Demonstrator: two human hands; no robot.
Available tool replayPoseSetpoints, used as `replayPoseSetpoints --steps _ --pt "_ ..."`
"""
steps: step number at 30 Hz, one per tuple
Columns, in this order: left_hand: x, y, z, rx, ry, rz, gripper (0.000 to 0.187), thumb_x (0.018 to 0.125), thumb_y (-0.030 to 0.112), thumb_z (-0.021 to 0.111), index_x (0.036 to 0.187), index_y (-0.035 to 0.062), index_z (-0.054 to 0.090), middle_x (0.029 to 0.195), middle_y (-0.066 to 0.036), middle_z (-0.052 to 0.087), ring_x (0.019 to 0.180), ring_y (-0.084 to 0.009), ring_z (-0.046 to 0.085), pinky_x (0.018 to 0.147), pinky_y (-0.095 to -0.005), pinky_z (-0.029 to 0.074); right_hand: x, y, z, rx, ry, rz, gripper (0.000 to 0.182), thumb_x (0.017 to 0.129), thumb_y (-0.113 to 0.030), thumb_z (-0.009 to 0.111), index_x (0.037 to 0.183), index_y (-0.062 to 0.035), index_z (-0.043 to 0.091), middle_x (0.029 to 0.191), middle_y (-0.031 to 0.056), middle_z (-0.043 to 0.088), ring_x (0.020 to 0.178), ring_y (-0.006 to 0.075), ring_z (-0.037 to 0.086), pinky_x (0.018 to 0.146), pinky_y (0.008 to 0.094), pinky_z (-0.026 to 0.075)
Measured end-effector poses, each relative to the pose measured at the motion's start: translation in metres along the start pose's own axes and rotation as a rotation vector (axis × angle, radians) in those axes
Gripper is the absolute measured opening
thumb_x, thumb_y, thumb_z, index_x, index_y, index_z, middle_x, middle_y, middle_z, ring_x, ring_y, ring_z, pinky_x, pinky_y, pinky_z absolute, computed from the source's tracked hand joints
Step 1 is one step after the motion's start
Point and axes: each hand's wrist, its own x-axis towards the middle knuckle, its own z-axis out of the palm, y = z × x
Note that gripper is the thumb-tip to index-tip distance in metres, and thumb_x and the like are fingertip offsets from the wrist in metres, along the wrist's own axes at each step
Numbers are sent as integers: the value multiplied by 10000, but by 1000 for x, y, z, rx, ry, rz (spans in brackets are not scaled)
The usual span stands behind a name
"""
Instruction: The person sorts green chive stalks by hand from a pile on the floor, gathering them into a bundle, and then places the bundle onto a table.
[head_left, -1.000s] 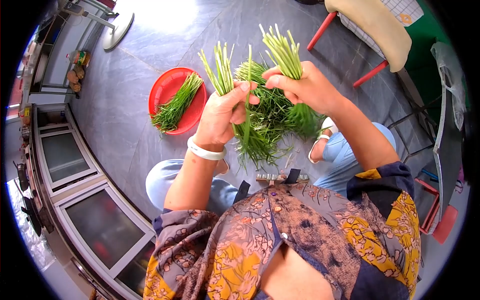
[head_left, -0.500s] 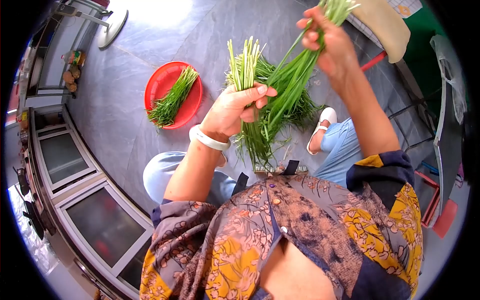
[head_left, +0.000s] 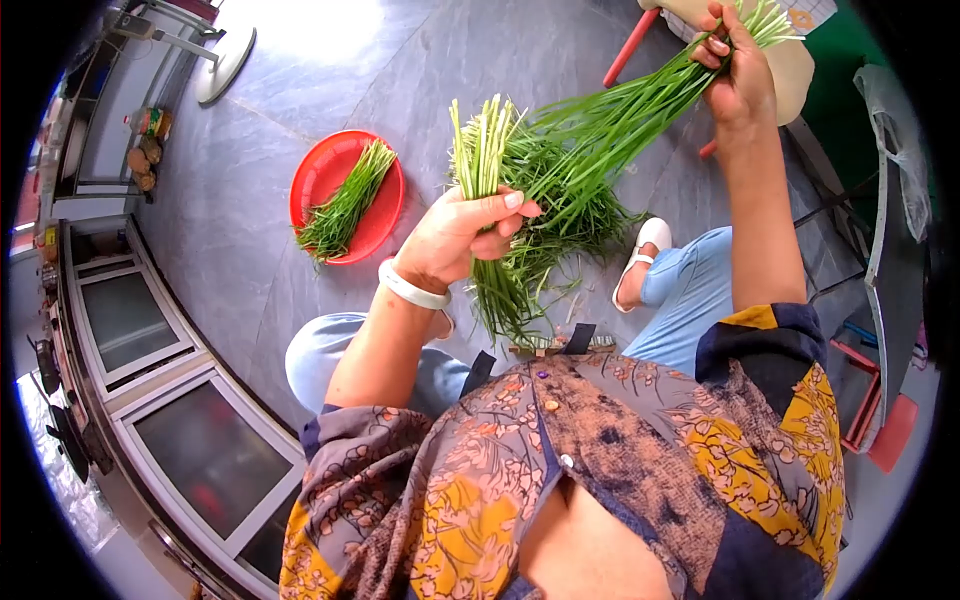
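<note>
My left hand is closed round a bunch of garlic chives, their pale stem ends up and the green leaves hanging below the fist. Up at the top right, my right hand grips a second bunch of chives near its pale ends. Its long leaves trail down and left toward the pile. On the floor below and between the hands lies a loose heap of chives. A red plastic basin, left of my left hand, holds another bunch of chives lying at a slant.
Grey tiled floor surrounds the basin. Cabinets with framed doors run along the left. A round white stand base is at the upper left. A stool with red legs and a dark panel with a plastic bag are at right.
My right hand has moved right and slightly down with its chives, drawing them away from my left hand. My left hand has dropped slightly, still holding its bunch.
</note>
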Motion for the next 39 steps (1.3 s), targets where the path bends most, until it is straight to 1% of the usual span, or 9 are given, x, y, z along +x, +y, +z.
replayPoseSetpoints --steps 3,5,7,10,11,17,30,34,39 --pt "-2 -2 -5 6 -3 4 184 937 163 555 951 3 644 651 33 473 452 -32 331 417 -200 251 1 -8 -2 32 64 -72 137 962 -215 553 951 -80 533 660 -14 520 466 31 440 391 182 335" --pt "-4 -1 -7 26 23 -1 177 937 166 557 930 8 637 649 33 472 453 -33 331 417 -199 246 63 -11 -92 288 -140 13 152 963 -231 553 941 -82 537 664 -6 526 466 44 444 402 188 345" --pt "-5 -1 -9 33 69 9 175 937 170 561 929 11 635 646 33 469 451 -34 327 416 -199 244 46 -31 -69 40 -257 -85 229 968 -210 546 1039 7 545 833 83 585 571 64 424 506 210 344" --pt "-6 -2 -14 3 147 40 186 937 188 568 946 14 632 678 21 491 459 -36 328 425 -194 250 42 -39 -65 -14 -63 -227 227 967 -195 543 1053 16 547 832 63 561 572 70 423 528 216 350" --pt "-6 -4 -16 -19 165 60 191 938 193 568 953 13 632 691 17 499 462 -36 330 428 -193 253 39 -40 -67 -2 -184 -215 243 960 -193 559 1089 13 547 826 35 532 611 70 425 558 218 354" --pt "-9 4 -18 -181 1 108 304 962 196 504 1178 -15 534 809 -23 557 494 -41 359 459 -189 286 -23 4 13 -357 -293 35 219 931 -181 577 1032 8 625 774 37 566 679 92 510 574 245 411" --pt "-1 7 0 -161 -101 110 385 906 145 486 1254 -18 510 880 -58 583 642 -110 441 596 -245 377 -95 66 73 -571 -687 377 222 904 -197 581 987 -1 646 597 -43 479 506 39 404 480 196 318" --pt "3 4 3 21 -14 153 359 912 130 471 1243 2 526 881 -49 582 682 -125 483 626 -262 392 -96 68 75 -475 -739 415 246 888 -208 606 999 5 663 605 -48 498 515 29 408 471 197 313" --pt "11 -3 6 189 109 202 131 946 110 483 976 14 567 836 -33 566 683 -119 477 622 -260 408 -101 77 73 -555 -745 487 257 893 -210 593 1020 2 664 616 -49 511 533 28 428 476 193 328"
